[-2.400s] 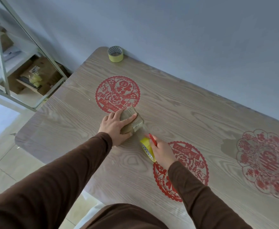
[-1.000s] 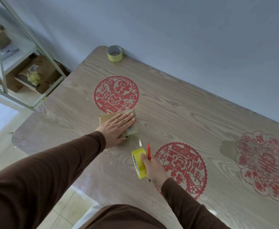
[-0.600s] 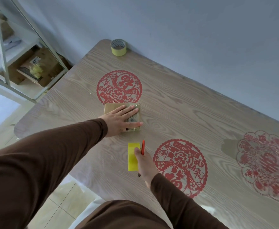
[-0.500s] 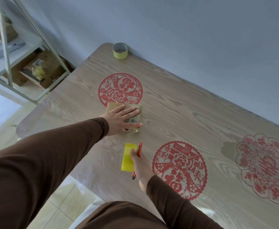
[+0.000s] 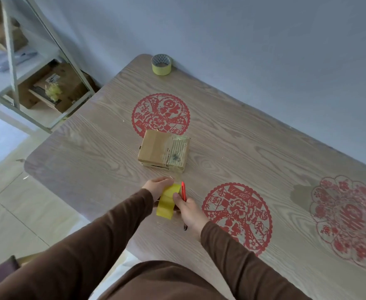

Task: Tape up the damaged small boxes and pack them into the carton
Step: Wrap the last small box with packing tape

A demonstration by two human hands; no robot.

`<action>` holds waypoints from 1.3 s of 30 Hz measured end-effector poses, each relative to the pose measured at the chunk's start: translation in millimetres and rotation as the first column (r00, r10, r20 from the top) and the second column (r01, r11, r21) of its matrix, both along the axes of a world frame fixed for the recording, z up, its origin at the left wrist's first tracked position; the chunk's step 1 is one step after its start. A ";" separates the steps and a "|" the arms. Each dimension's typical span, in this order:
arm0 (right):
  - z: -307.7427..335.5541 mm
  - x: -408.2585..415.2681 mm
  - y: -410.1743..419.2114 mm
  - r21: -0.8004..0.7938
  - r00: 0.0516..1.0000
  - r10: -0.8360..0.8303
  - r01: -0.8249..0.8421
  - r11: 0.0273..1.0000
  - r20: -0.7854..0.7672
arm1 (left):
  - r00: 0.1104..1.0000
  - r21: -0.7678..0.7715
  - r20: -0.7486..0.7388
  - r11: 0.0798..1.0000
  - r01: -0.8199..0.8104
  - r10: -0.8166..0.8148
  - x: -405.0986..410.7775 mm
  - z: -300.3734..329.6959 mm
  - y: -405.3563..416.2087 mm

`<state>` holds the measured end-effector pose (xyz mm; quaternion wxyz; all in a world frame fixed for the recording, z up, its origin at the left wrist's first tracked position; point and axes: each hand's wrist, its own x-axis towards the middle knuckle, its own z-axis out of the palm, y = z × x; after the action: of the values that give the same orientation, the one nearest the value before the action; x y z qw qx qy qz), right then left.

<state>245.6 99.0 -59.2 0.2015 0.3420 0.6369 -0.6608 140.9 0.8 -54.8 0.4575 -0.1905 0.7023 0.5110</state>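
A small brown cardboard box lies flat on the wooden table, its right part torn to bare corrugation under clear tape. Nothing touches it. Nearer to me, both hands meet at a yellow tape roll. My left hand grips the roll's far left side. My right hand holds the roll's right side together with a red utility knife, whose tip points toward the box. No carton shows on the table.
A second tape roll, pale yellow, stands at the table's far left corner by the wall. Red paper-cut decals mark the tabletop. A metal shelf rack with cardboard boxes stands left of the table, over tiled floor.
My left hand has lifted off the small box and come back to the yellow roll. The right hand stays near the front edge with roll and knife. The box now lies uncovered.
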 end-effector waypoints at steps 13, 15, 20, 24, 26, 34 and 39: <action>23.1 -34.5 60.9 0.835 0.824 0.545 -0.403 0.375 0.154 | 0.985 -0.061 -0.156 0.995 -0.079 0.068 6.7 -12.7 -1.1; 22.2 -39.4 60.6 0.832 0.807 0.555 -0.441 0.336 0.203 | 0.985 -0.083 -0.167 0.995 -0.049 0.035 6.0 -16.2 -0.2; 21.5 -47.0 59.6 0.823 0.774 0.577 -0.490 0.288 0.259 | 0.982 -0.125 -0.187 0.991 -0.038 0.014 5.2 -20.8 1.3; 18.1 -54.9 61.3 0.808 0.733 0.585 -0.550 0.210 0.347 | 0.973 -0.134 -0.232 0.990 -0.041 0.009 2.8 -25.7 3.2; 16.7 -60.5 61.3 0.782 0.704 0.592 -0.594 0.189 0.392 | 0.968 -0.140 -0.250 0.989 -0.045 0.008 1.8 -26.0 5.4; 9.3 -47.9 105.2 0.724 0.790 0.384 -0.602 0.338 0.478 | 0.959 -0.177 -0.283 0.984 -0.024 -0.027 -6.5 -27.3 7.0; 20.6 -53.5 81.5 0.809 0.902 0.422 -0.179 0.560 -0.093 | 0.947 -0.204 -0.315 0.979 -0.009 -0.057 -11.4 -26.1 8.1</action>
<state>192.1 180.5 -38.6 0.0515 0.1841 0.9307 -0.3117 129.5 8.9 -80.9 0.3222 -0.1425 0.8177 0.4552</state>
